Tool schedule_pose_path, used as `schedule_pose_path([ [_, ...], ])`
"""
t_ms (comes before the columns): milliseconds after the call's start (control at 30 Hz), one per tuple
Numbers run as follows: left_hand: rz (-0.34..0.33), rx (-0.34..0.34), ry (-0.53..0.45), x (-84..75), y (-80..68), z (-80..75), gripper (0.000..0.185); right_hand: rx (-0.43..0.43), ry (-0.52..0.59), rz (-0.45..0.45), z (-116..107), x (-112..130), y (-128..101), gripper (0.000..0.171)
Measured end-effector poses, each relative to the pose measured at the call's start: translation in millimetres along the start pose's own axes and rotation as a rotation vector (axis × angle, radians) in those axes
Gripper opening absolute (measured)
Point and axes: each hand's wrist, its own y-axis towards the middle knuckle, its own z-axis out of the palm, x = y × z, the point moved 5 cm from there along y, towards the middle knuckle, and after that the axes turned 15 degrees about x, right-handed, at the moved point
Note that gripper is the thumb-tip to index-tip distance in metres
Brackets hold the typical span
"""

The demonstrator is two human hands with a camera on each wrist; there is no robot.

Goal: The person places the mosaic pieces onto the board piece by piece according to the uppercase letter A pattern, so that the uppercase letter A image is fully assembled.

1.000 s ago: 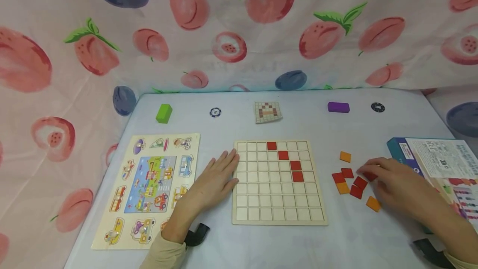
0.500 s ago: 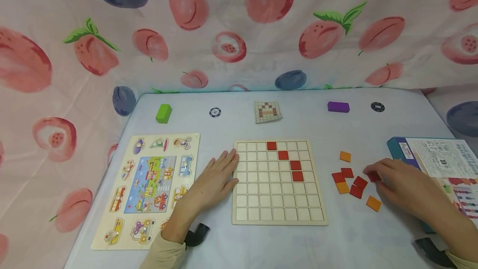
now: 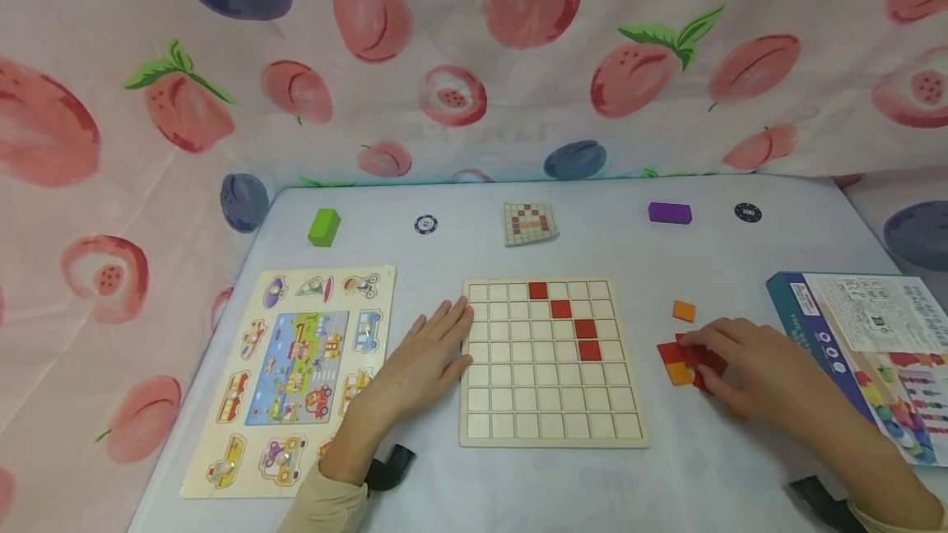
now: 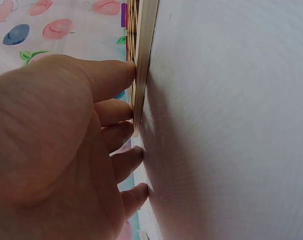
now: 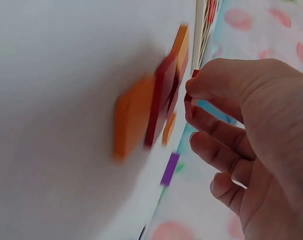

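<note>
My left hand [image 3: 422, 364] lies with fingers spread, fingertips at the left edge of a wooden grid board [image 3: 529, 397]; the left wrist view shows thumb and fingers at the board's side [image 4: 145, 45]. Several red tiles [image 3: 585, 328] fill a slanting line of squares in its upper right part. To the board's right, my right hand [image 3: 770, 377] pinches a red tile [image 5: 188, 106] between thumb and forefinger, over a loose group of tiles. Of that group, a red tile [image 3: 669, 352] and orange tiles [image 3: 678, 373] show; the fingers cover others.
A peg puzzle [image 3: 296, 364] lies left, partly under the left forearm. A boxed set [image 3: 837, 352] lies at the right. Along the back are a green block [image 3: 324, 227], a chip [image 3: 425, 224], a pattern card [image 3: 530, 224], a purple block [image 3: 670, 213] and a black chip [image 3: 748, 212].
My right hand has drawn a red tile off the right side of the tile group and moved left over the others, uncovering more of the box. My left hand stays put.
</note>
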Motion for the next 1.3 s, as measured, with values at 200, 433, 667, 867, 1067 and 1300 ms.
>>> schedule_pose_path([
  [200,-0.004,0.006,0.003,1.6,0.4,1.1,0.066,-0.117,-0.034,-0.157,-2.1,38.1,13.2,0.038],
  [433,0.000,-0.001,0.010,1.5,0.4,0.9,0.066,-0.103,-0.015,-0.290,1.4,77.2,25.8,0.033],
  [667,0.003,-0.001,0.006,0.0,0.5,0.7,0.065,-0.072,-0.015,-0.346,4.3,94.6,33.5,0.033],
  [867,-0.001,-0.002,0.012,0.6,0.0,0.8,0.065,-0.111,-0.005,-0.366,4.8,96.4,34.7,0.026],
  [1067,-0.002,-0.003,0.007,0.6,0.2,0.1,0.065,-0.139,-0.001,-0.342,6.0,96.7,36.1,0.024],
  [1300,0.002,-0.006,0.009,0.7,0.4,0.8,0.065,-0.106,0.025,-0.308,5.2,92.9,34.6,0.022],
])
